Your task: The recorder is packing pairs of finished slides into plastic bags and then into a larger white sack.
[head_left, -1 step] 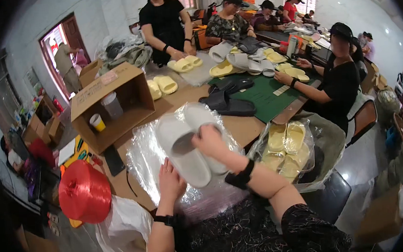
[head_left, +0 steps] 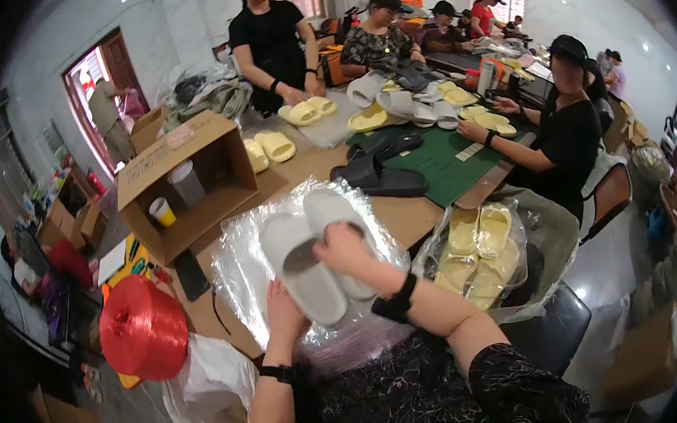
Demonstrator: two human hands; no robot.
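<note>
Two light grey slide slippers lie side by side on a stack of clear plastic bags (head_left: 235,259) in front of me. My right hand (head_left: 345,249) has its fingers curled at the strap of the left slipper (head_left: 320,299), reaching across the right slipper (head_left: 330,206). My left hand (head_left: 285,313) rests on the plastic beside the left slipper's edge. Its fingers are stretched out and hold nothing that I can see. My right hand and forearm cover part of the right slipper.
An open cardboard box (head_left: 203,154) with cups stands at the left, near a dark phone (head_left: 192,276) and a red twine roll (head_left: 142,328). Black slides (head_left: 380,178) lie beyond. At right, a lined bin (head_left: 546,267) holds bagged yellow slippers (head_left: 481,252). Co-workers handle slippers across the table.
The slippers sit slightly lower and more to the left in the picture, and my right hand has shifted left and down with them. My left hand stays beside the left slipper.
</note>
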